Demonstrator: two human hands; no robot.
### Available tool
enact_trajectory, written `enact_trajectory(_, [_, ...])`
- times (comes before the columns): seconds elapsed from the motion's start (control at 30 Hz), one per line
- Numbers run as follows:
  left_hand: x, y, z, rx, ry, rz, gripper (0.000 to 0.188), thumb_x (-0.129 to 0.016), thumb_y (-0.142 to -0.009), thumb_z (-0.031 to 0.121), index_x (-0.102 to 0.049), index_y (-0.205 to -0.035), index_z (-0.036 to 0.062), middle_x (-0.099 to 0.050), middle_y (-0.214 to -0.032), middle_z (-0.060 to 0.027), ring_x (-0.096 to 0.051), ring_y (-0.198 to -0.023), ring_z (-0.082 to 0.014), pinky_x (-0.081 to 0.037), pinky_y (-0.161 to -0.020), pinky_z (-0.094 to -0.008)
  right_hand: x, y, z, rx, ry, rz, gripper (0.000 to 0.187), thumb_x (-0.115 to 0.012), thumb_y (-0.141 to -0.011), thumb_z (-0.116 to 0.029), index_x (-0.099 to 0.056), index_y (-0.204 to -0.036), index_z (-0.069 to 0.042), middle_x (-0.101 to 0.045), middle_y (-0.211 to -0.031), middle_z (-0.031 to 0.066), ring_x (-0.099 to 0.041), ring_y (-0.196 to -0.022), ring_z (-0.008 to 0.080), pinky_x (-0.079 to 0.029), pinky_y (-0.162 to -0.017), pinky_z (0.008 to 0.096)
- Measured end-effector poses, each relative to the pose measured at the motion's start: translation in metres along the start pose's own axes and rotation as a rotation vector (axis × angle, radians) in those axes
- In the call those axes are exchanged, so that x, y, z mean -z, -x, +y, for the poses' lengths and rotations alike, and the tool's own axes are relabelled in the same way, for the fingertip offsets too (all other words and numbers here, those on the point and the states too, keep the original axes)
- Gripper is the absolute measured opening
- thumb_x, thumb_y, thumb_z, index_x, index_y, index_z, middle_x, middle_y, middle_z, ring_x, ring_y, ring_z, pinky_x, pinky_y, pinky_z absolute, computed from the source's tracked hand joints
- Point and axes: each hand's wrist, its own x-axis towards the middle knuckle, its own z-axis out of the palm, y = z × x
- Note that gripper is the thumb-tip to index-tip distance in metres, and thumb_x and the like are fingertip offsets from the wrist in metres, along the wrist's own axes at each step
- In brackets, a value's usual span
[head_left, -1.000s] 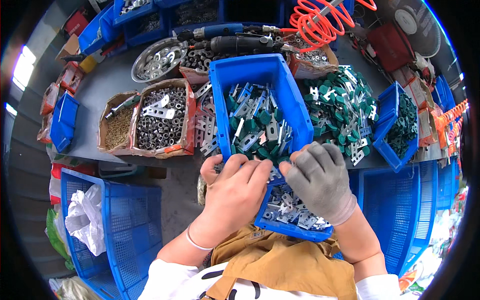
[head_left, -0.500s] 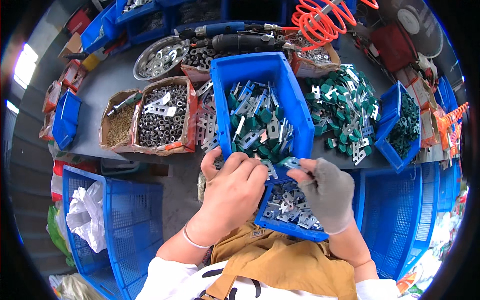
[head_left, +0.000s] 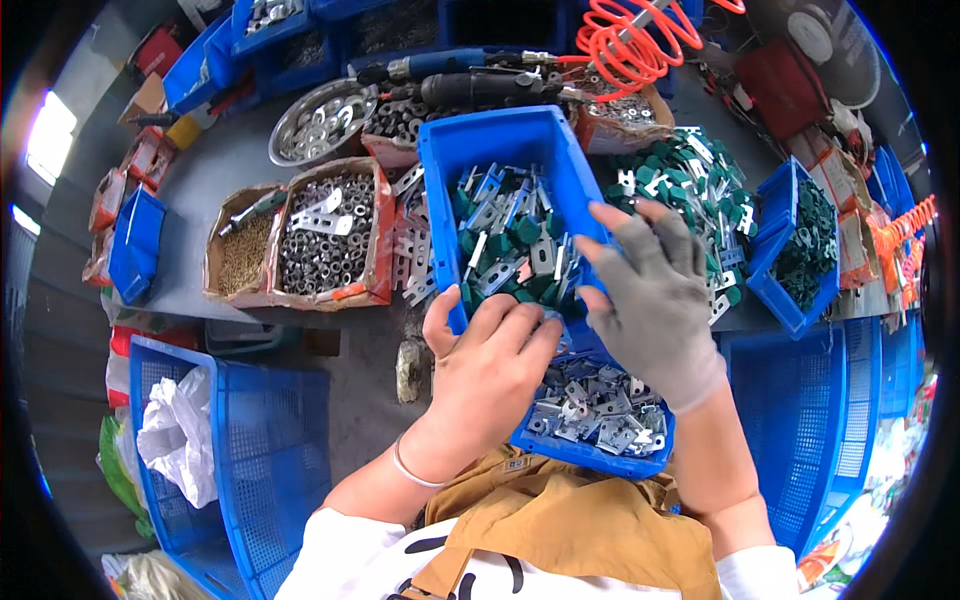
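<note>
My left hand [head_left: 488,372], bare with a pale band on the wrist, is curled over the near edge of a blue bin [head_left: 511,125]. Its fingertips are bent down out of sight, so what they hold is hidden. My right hand [head_left: 650,290], in a grey fingerless glove, is open above the bin's right wall, fingers spread and nothing between them. Inside the bin lie slotted metal brackets [head_left: 543,257] and green-capped pieces [head_left: 527,232]. Below my hands, a smaller blue bin [head_left: 590,462] holds loose metal plates [head_left: 597,405].
A pile of green-capped metal pieces [head_left: 690,185] lies right of the bin, beside another blue bin [head_left: 775,285]. Cartons of nuts [head_left: 325,250] and small brass-coloured parts [head_left: 243,255] stand left. Air tools [head_left: 480,88] and an orange coiled hose [head_left: 625,45] lie behind. Blue crates [head_left: 270,450] flank me.
My right hand has moved up and away from my left, opening; the small metal piece at its fingertips no longer shows there. My left hand has shifted slightly right, staying curled.
</note>
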Motion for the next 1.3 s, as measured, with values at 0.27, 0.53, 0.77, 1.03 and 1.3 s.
enact_trajectory(0.27, [-0.007, -0.003, 0.000, 0.001, 0.093, 0.057, 0.018, -0.076, -0.078, 0.018, -0.070, -0.094, 0.0165, -0.069, -0.096, 0.0046, -0.064, -0.098, -0.0138, -0.017, -0.110, -0.0521, -0.009, 0.034, 0.010, 0.221, 0.071, 0.009, 0.010, -0.066, -0.075, -0.014, -0.065, -0.085, -0.016, -0.065, -0.097, -0.0043, -0.057, -0.112, 0.0179, -0.031, -0.107, 0.0480])
enact_trajectory(0.53, [-0.005, -0.005, -0.002, -0.068, 0.047, 0.075, 0.019, -0.075, -0.076, 0.014, -0.069, -0.094, 0.0158, -0.068, -0.089, 0.0058, -0.064, -0.093, -0.0137, -0.019, -0.109, -0.0553, -0.006, 0.045, 0.003, 0.245, 0.167, -0.001, 0.010, -0.068, -0.073, -0.014, -0.067, -0.083, -0.017, -0.063, -0.088, -0.0024, -0.060, -0.102, 0.0188, -0.027, -0.110, 0.0516])
enact_trajectory(0.77, [-0.001, -0.012, 0.003, -0.157, -0.037, -0.050, 0.013, -0.065, -0.081, 0.012, -0.068, -0.094, 0.0113, -0.067, -0.094, 0.0016, -0.063, -0.096, -0.0150, -0.022, -0.109, -0.0567, -0.010, 0.048, 0.003, 0.163, 0.118, -0.024, 0.008, -0.068, -0.076, -0.015, -0.067, -0.084, -0.015, -0.063, -0.097, -0.0027, -0.056, -0.106, 0.0198, -0.032, -0.106, 0.0496])
enact_trajectory(1.03, [0.017, -0.015, 0.001, -0.047, 0.195, -0.081, 0.054, -0.079, -0.073, 0.018, -0.062, -0.124, 0.0087, -0.064, -0.120, -0.0059, -0.057, -0.114, -0.0234, -0.032, -0.106, -0.0442, -0.014, 0.060, -0.002, 0.037, -0.002, 0.066, 0.021, -0.071, -0.075, -0.011, -0.069, -0.096, -0.012, -0.063, -0.111, -0.0005, -0.054, -0.106, 0.0225, -0.041, -0.096, 0.0431])
enact_trajectory(1.3, [0.058, 0.001, -0.038, 0.148, 0.330, 0.142, 0.042, -0.068, -0.078, 0.002, -0.065, -0.119, 0.0046, -0.070, -0.107, -0.0085, -0.060, -0.106, -0.0291, -0.042, -0.098, -0.0414, 0.002, 0.088, 0.002, 0.028, -0.194, 0.028, 0.031, -0.073, -0.075, -0.014, -0.070, -0.106, -0.009, -0.062, -0.115, 0.0023, -0.054, -0.104, 0.0257, -0.044, -0.093, 0.0420])
